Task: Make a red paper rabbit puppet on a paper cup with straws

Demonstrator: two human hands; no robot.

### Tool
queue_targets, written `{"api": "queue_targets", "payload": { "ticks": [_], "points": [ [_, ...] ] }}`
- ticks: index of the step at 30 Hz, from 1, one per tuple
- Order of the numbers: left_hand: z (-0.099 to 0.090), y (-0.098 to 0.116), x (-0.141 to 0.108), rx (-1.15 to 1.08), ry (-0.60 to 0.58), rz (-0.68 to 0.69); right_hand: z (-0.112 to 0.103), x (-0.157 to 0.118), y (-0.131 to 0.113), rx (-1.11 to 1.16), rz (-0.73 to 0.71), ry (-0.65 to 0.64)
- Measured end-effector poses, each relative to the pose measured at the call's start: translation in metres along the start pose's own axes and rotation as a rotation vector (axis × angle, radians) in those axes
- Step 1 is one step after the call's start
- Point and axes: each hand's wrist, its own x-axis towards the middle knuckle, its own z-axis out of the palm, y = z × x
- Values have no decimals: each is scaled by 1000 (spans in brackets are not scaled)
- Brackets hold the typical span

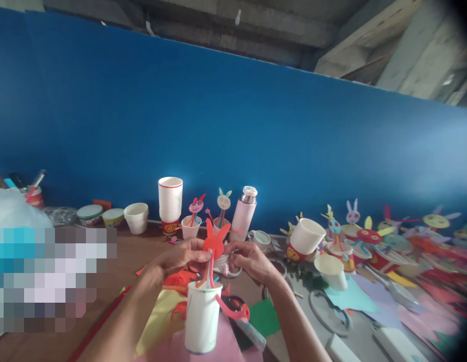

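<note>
Two bare hands are at work on an orange paper rabbit head (214,246), located directly above the open mouth of an upright white paper cup (202,322). The left hand (186,255) has its grip closed on the head's lower left edge. The right hand (250,259) has its fingers bent at the right edge; whether they pinch it cannot be told. Narrow strips (211,272) run from below the head into the cup, and a pink strip (233,311) projects from its side. Neither hand steadies the cup, which appears to stand on pink paper (230,338) on the table (124,251). Risks, as judged: a sideways pull through the strips could tip the cup; uneven finger pressure could crease the head; a weak joint could let it twist or drop.
</note>
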Motion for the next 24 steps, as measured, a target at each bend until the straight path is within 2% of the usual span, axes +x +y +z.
{"api": "queue_targets", "payload": {
  "ticks": [6, 9, 12, 19, 24],
  "points": [
    [1, 1, -1, -42, 4, -13, -6, -1, 11, 141, -20, -79],
    [2, 0, -2, -40, 39, -17, -8, 0, 18, 200, -1, -127],
    [4, 0, -3, -40, 26, -15, -8, 0, 22, 258, 28, -171],
    [7, 2, -4, -34, -20, -16, -6, 1, 22, 327, 45, -189],
    [4, 2, -2, -50, -11, -23, -3, 3, 18, 267, 56, -135]
  ]
}}
